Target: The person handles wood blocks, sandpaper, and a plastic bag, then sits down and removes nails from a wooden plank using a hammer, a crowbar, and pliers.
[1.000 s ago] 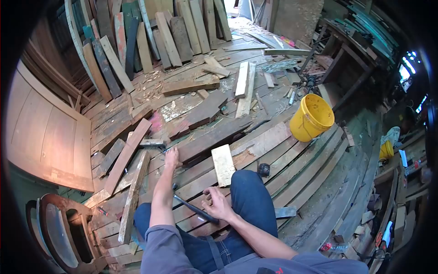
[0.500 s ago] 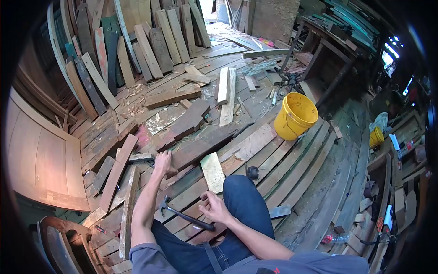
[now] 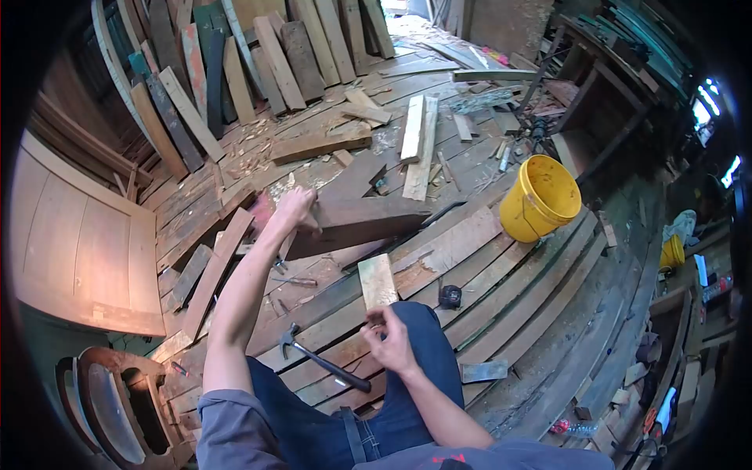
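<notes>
My left hand grips the near end of a thick dark wooden board, which stands tilted above the floor planks. Over my bent knee, my right hand has its fingers curled together; whether something small is in them I cannot make out. A claw hammer with a black handle lies on the slats between my legs. Just beyond the right hand is a short pale wood block. To its right sits a black tape measure. A thin chisel-like tool lies below the lifted board.
A yellow bucket stands on the slatted floor to the right. Several boards lean at the back left, near a wooden panel. Offcuts and shavings litter the floor ahead. A dark wooden bench is at the back right.
My left hand has raised and tilted the dark board off the floor, uncovering small tools beneath. The right hand stays by the knee. The view has shifted, so the scene sits further right.
</notes>
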A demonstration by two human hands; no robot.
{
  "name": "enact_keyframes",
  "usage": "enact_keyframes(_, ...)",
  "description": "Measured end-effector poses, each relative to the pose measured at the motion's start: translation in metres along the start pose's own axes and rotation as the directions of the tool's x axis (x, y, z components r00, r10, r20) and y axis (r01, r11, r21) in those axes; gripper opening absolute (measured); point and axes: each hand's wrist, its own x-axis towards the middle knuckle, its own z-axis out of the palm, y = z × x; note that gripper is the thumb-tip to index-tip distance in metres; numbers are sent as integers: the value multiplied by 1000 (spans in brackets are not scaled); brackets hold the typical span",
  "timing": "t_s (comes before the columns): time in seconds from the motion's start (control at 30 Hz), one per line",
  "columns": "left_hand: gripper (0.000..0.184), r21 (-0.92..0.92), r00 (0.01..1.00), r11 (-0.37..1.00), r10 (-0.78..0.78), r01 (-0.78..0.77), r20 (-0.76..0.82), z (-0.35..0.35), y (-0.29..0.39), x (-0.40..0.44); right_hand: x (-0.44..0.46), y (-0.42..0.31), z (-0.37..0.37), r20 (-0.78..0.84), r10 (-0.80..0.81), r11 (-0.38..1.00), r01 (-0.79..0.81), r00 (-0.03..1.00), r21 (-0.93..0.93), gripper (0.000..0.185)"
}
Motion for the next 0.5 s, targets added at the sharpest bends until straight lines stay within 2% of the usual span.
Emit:
enact_keyframes(0.07, 81, -28, 999, 1000, 7, -8, -37, -10, 3, -3, 10, 7, -6, -42, 38, 994, -33, 998, 109, 24)
enact_keyframes(0.1, 82, -25, 1000, 1000, 15, -15, -6, -6, -2, -1, 13, 12, -7, -61, 85, 984, -74, 995, 163, 23)
enact_keyframes(0.17, 85, -30, 998, 999, 25, -23, 63, 8, -12, -3, 15, 17, -6, -42, 111, 984, -104, 993, 146, 24)
enact_keyframes(0.2, 82, -27, 996, 999, -38, 40, 76, 11, -13, -13, 15, 16, -5, -17, 111, 987, -109, 994, 116, 24)
enact_keyframes(0.3, 80, -27, 999, 1000, -12, 12, 32, 66, -44, -38, 17, 9, -4, 53, 92, 995, -94, 994, 44, 25)
enact_keyframes(0.33, 81, -21, 985, 998, -58, 62, 161, 86, -46, -45, 17, 9, -3, 72, 83, 996, -86, 994, 30, 26)
enact_keyframes(0.43, 89, -38, 986, 992, -118, 123, 116, 151, -41, -75, 14, 14, -1, 88, 76, 997, -75, 993, -11, 26)
enact_keyframes(0.5, 89, -37, 976, 987, -146, 154, 164, 173, -34, -86, 11, 13, -1, 88, 77, 995, -71, 993, -67, 23)
